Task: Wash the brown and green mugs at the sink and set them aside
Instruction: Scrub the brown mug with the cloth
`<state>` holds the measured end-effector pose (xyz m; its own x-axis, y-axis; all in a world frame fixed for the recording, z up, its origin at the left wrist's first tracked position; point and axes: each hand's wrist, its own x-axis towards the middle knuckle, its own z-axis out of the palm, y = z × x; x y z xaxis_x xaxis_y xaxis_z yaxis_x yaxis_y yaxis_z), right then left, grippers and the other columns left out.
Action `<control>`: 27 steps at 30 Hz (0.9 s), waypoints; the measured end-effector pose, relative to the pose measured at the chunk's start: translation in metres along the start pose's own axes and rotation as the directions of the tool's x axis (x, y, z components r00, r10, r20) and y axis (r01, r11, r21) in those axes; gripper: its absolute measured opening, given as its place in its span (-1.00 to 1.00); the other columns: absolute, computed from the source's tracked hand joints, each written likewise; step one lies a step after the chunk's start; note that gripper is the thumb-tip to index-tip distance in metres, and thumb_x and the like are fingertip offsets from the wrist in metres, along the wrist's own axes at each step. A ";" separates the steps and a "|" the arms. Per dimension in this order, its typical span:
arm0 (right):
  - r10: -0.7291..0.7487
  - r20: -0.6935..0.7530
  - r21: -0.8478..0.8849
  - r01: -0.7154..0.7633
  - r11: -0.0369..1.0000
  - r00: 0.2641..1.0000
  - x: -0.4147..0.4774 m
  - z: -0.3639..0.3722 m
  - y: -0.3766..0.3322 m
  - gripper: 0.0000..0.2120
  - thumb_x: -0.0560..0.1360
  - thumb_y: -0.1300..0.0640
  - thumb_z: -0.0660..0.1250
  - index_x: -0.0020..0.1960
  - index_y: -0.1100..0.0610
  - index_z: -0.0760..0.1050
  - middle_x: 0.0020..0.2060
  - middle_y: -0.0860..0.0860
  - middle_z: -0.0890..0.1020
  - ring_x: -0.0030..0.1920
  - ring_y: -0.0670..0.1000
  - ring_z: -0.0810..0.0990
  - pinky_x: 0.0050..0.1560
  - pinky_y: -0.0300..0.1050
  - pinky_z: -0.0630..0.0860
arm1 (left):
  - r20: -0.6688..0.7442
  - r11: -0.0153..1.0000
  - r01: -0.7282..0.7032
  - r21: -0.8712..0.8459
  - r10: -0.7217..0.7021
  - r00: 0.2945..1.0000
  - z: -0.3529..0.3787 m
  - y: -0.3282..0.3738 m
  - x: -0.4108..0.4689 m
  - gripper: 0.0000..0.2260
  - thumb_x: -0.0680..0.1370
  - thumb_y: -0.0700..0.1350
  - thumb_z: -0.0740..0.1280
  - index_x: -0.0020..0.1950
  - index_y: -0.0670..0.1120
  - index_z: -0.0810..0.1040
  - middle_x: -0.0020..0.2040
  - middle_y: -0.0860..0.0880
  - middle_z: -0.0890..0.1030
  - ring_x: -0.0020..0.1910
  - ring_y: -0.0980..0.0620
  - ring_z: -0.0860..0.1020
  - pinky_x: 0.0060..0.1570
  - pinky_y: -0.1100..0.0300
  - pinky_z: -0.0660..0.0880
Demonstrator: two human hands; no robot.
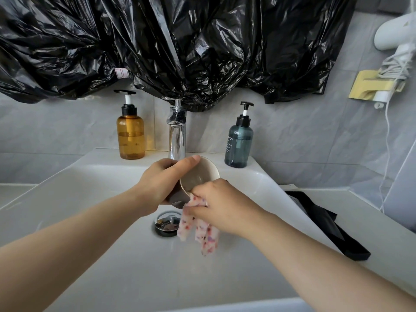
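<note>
Near the back edge of the white ceramic sink (101,244), the left hand (162,185) grips the tilted brown cream-lined mug (199,174) while the right hand (222,203) pinches a floral cloth (198,230) against its rim. Scrubbing looks to be in hand. Rinsing next likely calls for a freed hand on the chrome tap (177,131).

Over the white sink (94,188), the left hand (162,185) grips the brown mug (198,174) tilted; the right hand (216,199) pinches a floral cloth (198,230) at its rim.

Your brown mug (198,174), cream inside and glossy dark outside, is tipped sideways, mouth toward you, above the sink's (90,199) middle.
</note>
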<state>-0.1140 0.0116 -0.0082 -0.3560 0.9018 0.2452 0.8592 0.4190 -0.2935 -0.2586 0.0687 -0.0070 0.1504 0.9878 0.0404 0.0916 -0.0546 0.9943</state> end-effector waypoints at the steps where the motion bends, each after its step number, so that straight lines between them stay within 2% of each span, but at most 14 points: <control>1: -0.004 -0.017 -0.013 0.004 1.000 1.000 0.000 0.000 -0.001 -0.60 0.54 0.08 0.32 -0.39 0.01 0.22 -0.43 -0.06 0.37 -0.40 -0.07 0.34 -0.45 -0.27 0.19 | -0.002 1.000 -0.006 -0.010 0.006 1.000 0.000 0.000 -0.001 -0.52 0.45 0.20 0.44 0.15 -0.15 0.57 -0.21 -0.15 0.55 -0.55 0.01 0.51 -0.35 0.13 0.54; 3: 0.001 -0.031 -0.001 -0.001 1.000 1.000 0.001 0.001 -0.001 -0.59 0.55 0.09 0.31 -0.40 0.01 0.22 -0.45 -0.07 0.35 -0.42 -0.10 0.33 -0.46 -0.27 0.21 | -0.020 0.999 -0.036 -0.021 0.035 0.999 0.002 0.001 -0.003 -0.53 0.46 0.17 0.44 0.15 -0.18 0.56 -0.24 -0.15 0.53 -0.58 0.01 0.48 -0.43 0.19 0.50; 5: 0.027 -0.046 0.077 -0.023 0.997 0.999 0.002 0.003 -0.002 -0.65 0.54 0.09 0.33 -0.37 0.04 0.31 -0.44 -0.06 0.39 -0.39 -0.10 0.37 -0.40 -0.25 0.27 | -0.059 0.996 -0.087 -0.012 0.086 0.995 0.004 0.002 -0.004 -0.54 0.47 0.16 0.43 0.14 -0.18 0.57 -0.23 -0.14 0.53 -0.59 0.04 0.45 -0.51 0.25 0.43; 7: 0.063 -0.067 0.200 -0.049 0.978 0.996 0.004 0.008 -0.005 -0.81 0.53 0.10 0.32 -0.25 0.11 0.49 -0.37 0.01 0.52 -0.33 -0.04 0.48 -0.32 -0.12 0.39 | -0.103 0.992 -0.125 -0.009 0.124 0.987 0.008 0.001 -0.005 -0.53 0.44 0.20 0.45 0.14 -0.14 0.58 -0.14 -0.13 0.57 -0.51 0.04 0.48 -0.47 0.22 0.47; 9: 0.067 -0.092 0.231 -0.044 0.972 0.994 0.005 0.008 -0.005 -0.79 0.54 0.10 0.31 -0.26 0.07 0.51 -0.38 0.00 0.52 -0.36 -0.03 0.47 -0.36 -0.16 0.36 | -0.115 0.990 -0.130 -0.048 0.124 0.986 0.009 0.001 -0.005 -0.48 0.37 0.25 0.48 0.14 -0.10 0.57 -0.09 -0.11 0.60 -0.38 -0.01 0.50 -0.32 0.16 0.55; 12: -0.039 -0.045 0.009 0.039 0.999 0.998 0.003 -0.005 0.000 -0.59 0.56 0.05 0.31 -0.39 0.00 0.22 -0.44 -0.04 0.39 -0.41 -0.04 0.36 -0.42 -0.18 0.26 | 0.034 0.995 -0.058 -0.087 0.062 0.998 0.000 0.010 -0.005 -0.39 0.35 0.22 0.50 0.22 -0.15 0.52 -0.17 -0.14 0.58 -0.41 -0.02 0.49 -0.29 0.11 0.55; 13: -0.069 -0.006 -0.082 0.068 0.994 0.998 0.001 -0.010 0.005 -0.57 0.56 0.03 0.31 -0.39 0.00 0.19 -0.41 -0.01 0.41 -0.39 0.01 0.38 -0.38 -0.11 0.30 | 0.113 0.998 -0.016 -0.068 0.023 0.993 -0.004 0.014 -0.005 -0.37 0.34 0.21 0.51 0.23 -0.18 0.53 -0.18 -0.15 0.58 -0.39 -0.02 0.53 -0.28 0.06 0.60; 15: -0.103 0.062 -0.231 0.115 0.966 0.993 -0.002 -0.016 0.011 -0.57 0.56 -0.02 0.30 -0.38 0.04 0.19 -0.32 0.05 0.49 -0.30 0.10 0.45 -0.30 -0.01 0.38 | 0.202 0.999 0.048 0.007 -0.048 0.978 -0.011 0.018 -0.006 -0.34 0.33 0.22 0.52 0.21 -0.23 0.57 -0.16 -0.19 0.54 -0.25 -0.08 0.53 -0.10 -0.09 0.66; 16: -0.115 0.080 -0.276 0.133 0.952 0.990 -0.003 -0.016 0.012 -0.57 0.56 -0.03 0.30 -0.38 0.04 0.20 -0.30 0.06 0.51 -0.27 0.12 0.48 -0.29 -0.01 0.40 | 0.210 0.997 0.062 0.051 -0.071 0.975 -0.013 0.018 -0.007 -0.34 0.34 0.23 0.51 0.19 -0.25 0.58 -0.16 -0.19 0.51 -0.22 -0.10 0.50 -0.08 -0.07 0.66; 17: -0.121 0.090 -0.294 0.143 0.945 0.989 -0.003 -0.014 0.012 -0.57 0.56 -0.03 0.30 -0.38 0.04 0.19 -0.29 0.06 0.52 -0.26 0.13 0.49 -0.30 -0.01 0.39 | 0.209 0.994 0.063 0.087 -0.080 0.975 -0.012 0.017 -0.008 -0.36 0.37 0.23 0.49 0.18 -0.27 0.58 -0.16 -0.18 0.48 -0.24 -0.11 0.48 -0.18 0.01 0.66; 19: -0.125 0.094 -0.285 0.147 0.947 0.988 -0.003 -0.011 0.009 -0.57 0.57 -0.02 0.29 -0.38 0.02 0.18 -0.27 0.06 0.52 -0.25 0.13 0.50 -0.32 -0.04 0.36 | 0.179 0.995 0.042 0.094 -0.058 0.982 -0.009 0.015 -0.010 -0.44 0.44 0.17 0.44 0.16 -0.29 0.57 -0.24 -0.20 0.48 -0.36 -0.07 0.48 -0.40 0.14 0.57; 22: -0.099 0.044 -0.182 0.106 0.978 0.994 -0.001 -0.005 0.005 -0.65 0.57 0.01 0.27 -0.34 0.06 0.27 -0.31 0.06 0.50 -0.26 0.12 0.48 -0.33 -0.03 0.34 | 0.075 1.000 -0.016 -0.016 0.017 0.997 -0.002 0.011 -0.008 -0.54 0.46 0.12 0.45 0.12 -0.25 0.58 -0.39 -0.10 0.56 -0.51 -0.05 0.51 -0.42 0.14 0.55; 25: -0.039 -0.050 -0.003 0.039 0.999 0.998 0.001 0.000 -0.001 -0.62 0.56 0.08 0.27 -0.38 0.03 0.23 -0.44 -0.03 0.36 -0.37 0.04 0.36 -0.40 -0.13 0.26 | -0.065 0.993 -0.089 -0.073 0.084 0.994 0.005 0.005 -0.004 -0.46 0.34 0.21 0.50 0.09 -0.19 0.61 -0.32 -0.08 0.57 -0.55 0.01 0.47 -0.41 0.18 0.46; 27: -0.055 -0.060 0.005 0.056 0.998 0.997 0.002 -0.001 0.000 -0.57 0.57 0.09 0.27 -0.40 -0.01 0.17 -0.45 -0.04 0.33 -0.39 0.03 0.33 -0.39 -0.11 0.25 | -0.071 0.990 -0.093 -0.102 0.086 0.994 0.006 0.004 -0.006 -0.42 0.30 0.23 0.48 0.12 -0.18 0.60 -0.27 -0.11 0.55 -0.54 0.01 0.46 -0.42 0.20 0.44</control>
<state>-0.1144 0.0128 -0.0064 -0.3804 0.8692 0.3159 0.8361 0.4692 -0.2842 -0.2528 0.0618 -0.0042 0.0877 0.9873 0.1323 -0.0236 -0.1308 0.9911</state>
